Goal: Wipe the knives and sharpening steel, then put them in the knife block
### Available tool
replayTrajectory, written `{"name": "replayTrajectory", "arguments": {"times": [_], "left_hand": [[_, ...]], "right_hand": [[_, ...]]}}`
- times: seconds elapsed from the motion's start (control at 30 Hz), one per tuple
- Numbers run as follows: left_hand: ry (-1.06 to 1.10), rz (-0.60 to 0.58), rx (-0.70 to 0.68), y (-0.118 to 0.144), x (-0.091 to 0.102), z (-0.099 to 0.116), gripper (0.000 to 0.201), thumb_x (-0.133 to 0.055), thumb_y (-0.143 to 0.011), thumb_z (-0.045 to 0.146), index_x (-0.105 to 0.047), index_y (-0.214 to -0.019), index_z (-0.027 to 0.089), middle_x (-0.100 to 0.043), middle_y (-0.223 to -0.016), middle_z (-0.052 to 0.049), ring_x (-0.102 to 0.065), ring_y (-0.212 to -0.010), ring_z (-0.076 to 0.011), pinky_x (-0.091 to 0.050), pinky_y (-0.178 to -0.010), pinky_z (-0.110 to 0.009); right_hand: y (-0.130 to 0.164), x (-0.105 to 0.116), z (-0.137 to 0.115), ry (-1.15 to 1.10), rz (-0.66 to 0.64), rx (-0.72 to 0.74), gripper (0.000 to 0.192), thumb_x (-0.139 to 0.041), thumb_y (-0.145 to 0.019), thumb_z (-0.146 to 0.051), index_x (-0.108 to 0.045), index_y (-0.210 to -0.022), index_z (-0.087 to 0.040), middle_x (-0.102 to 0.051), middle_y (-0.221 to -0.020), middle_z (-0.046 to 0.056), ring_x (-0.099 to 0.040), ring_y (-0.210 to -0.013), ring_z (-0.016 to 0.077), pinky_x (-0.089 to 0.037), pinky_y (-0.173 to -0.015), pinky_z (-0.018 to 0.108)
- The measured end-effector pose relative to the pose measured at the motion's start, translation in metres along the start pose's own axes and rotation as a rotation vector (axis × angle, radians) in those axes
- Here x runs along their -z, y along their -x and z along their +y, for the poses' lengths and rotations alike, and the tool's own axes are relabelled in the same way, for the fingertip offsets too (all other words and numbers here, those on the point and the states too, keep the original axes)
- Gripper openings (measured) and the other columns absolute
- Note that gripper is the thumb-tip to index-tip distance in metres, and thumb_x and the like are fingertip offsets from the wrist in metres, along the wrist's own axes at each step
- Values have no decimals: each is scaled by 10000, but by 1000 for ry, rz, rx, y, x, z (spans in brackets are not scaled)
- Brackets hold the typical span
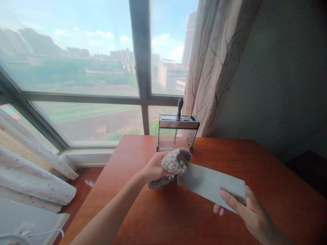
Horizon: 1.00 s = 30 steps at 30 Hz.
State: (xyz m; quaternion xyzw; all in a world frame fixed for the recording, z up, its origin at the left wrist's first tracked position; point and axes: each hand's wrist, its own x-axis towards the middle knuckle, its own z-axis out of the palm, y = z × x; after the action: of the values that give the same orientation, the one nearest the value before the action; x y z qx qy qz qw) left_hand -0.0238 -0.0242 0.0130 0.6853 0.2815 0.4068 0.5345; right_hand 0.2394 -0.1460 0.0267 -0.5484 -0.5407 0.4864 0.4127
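Note:
A wide grey cleaver (208, 182) is held above the table in front of me, its blade tilted down toward the right. My right hand (251, 207) pinches the blade's far end, thumb on the upper face and fingertips showing below the lower edge. My left hand (155, 166) is closed around a grey fuzzy cloth (176, 160) at the blade's other end. A bit of black shows beneath the cloth there; the handle is otherwise hidden. Part of the cloth hangs below my left hand.
A clear-sided knife block (178, 121) with metal top stands behind my hands, one dark handle (180, 108) sticking up from it. The reddish-brown wooden table (133, 217) reaches the window. Curtains (209, 61) hang at right and left; a white cable (48, 233) lies lower left.

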Motion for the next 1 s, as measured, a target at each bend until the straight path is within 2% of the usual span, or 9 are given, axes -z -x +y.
{"name": "replayTrajectory", "arguments": {"times": [0.13, 0.23, 0.3, 0.43, 0.63, 0.8, 0.9, 1.0], "left_hand": [[136, 253, 102, 1, 0, -2, 371, -827, -597, 251, -716, -932, 138, -729, -875, -78, -663, -792, -247, -505, -698, -289], [287, 374, 129, -1, 1, 3, 382, -826, -594, 219, -709, -950, 149, -732, -933, -83, -665, -850, -254, -517, -744, -306], [328, 397, 126, -2, 4, 8, 387, -819, -605, 218, -707, -969, 148, -732, -959, -90, -662, -880, -265, -518, -769, -321], [271, 410, 110, -4, 15, 12, 392, -820, -607, 216, -709, -973, 131, -731, -994, -100, -657, -928, -281, -510, -803, -322], [465, 426, 257, 0, 28, 3, 380, -737, -724, 348, -692, -1030, 127, -738, -945, -124, -683, -902, -301, -529, -796, -376], [578, 480, 219, 1, 26, 2, 406, -791, -657, 297, -692, -1017, 139, -743, -932, -101, -684, -924, -301, -529, -849, -373], [737, 655, 149, -3, 31, 4, 350, -741, -705, 400, -698, -944, 149, -745, -885, -86, -686, -923, -289, -541, -861, -381], [805, 874, -5, -5, 41, 4, 316, -695, -754, 417, -681, -976, 193, -742, -920, -39, -683, -943, -245, -538, -889, -353]], "right_hand": [[2, -5, 4, -7, -35, -15, 347, -531, -868, -530, -568, -802, -190, -694, -694, 56, -662, -683, 226, -524, -715, 362], [1, -10, 6, 19, -67, -14, 380, -539, -856, -544, -592, -758, -180, -683, -665, 56, -652, -652, 219, -516, -694, 353], [0, -12, 6, 33, -67, -16, 395, -548, -846, -551, -605, -744, -174, -678, -653, 56, -650, -640, 219, -513, -685, 351], [-2, -9, 7, 2, -7, -19, 382, -568, -834, -551, -601, -776, -175, -686, -651, 54, -646, -626, 217, -519, -664, 349], [-5, -1, 8, -62, -15, 17, 396, -579, -828, -554, -597, -726, -172, -668, -595, 44, -623, -549, 191, -515, -607, 325], [-9, -2, 6, -48, -36, 26, 409, -571, -827, -555, -619, -716, -164, -671, -592, 58, -627, -558, 204, -528, -590, 335], [-11, 4, 6, -49, 30, 51, 406, -573, -835, -526, -651, -681, -159, -673, -579, 70, -623, -544, 204, -529, -557, 321], [-13, 15, 12, -85, 167, 91, 398, -594, -826, -495, -680, -635, -157, -680, -570, 92, -629, -521, 222, -528, -515, 332]]}}
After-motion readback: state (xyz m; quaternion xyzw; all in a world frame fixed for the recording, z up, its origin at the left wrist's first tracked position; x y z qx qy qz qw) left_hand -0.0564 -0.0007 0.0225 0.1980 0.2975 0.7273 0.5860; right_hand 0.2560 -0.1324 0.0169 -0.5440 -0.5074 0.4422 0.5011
